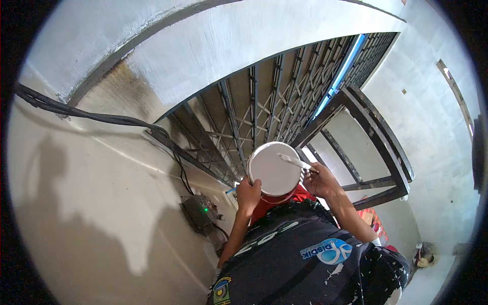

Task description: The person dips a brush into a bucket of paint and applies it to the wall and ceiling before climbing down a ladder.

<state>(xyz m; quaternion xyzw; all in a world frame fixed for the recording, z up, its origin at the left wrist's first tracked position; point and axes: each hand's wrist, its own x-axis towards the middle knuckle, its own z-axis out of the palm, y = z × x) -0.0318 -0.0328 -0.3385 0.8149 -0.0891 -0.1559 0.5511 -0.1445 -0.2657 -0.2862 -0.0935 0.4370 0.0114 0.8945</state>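
My left hand [249, 195] grips the near left rim of a round paint bucket [250, 170], thumb over the edge. White paint [274, 175] fills the inside as a smooth, pale surface. In my right hand [321, 181], fingers closed round its handle, is a paintbrush [294, 161]. Its whitened head overlaps the paint, pointing toward the middle of the bucket. Below the bucket shows something red [300, 194], and the dark paint-spattered shirt [290, 249] I wear fills the lower view.
Black cables [101, 116] run along the left wall to a dark box with a green light [199, 212]. A folding metal gate [254, 101] stands ahead under a partly painted white beam [213, 46]. To the right is a dark paint-spotted frame with crossbars [378, 137].
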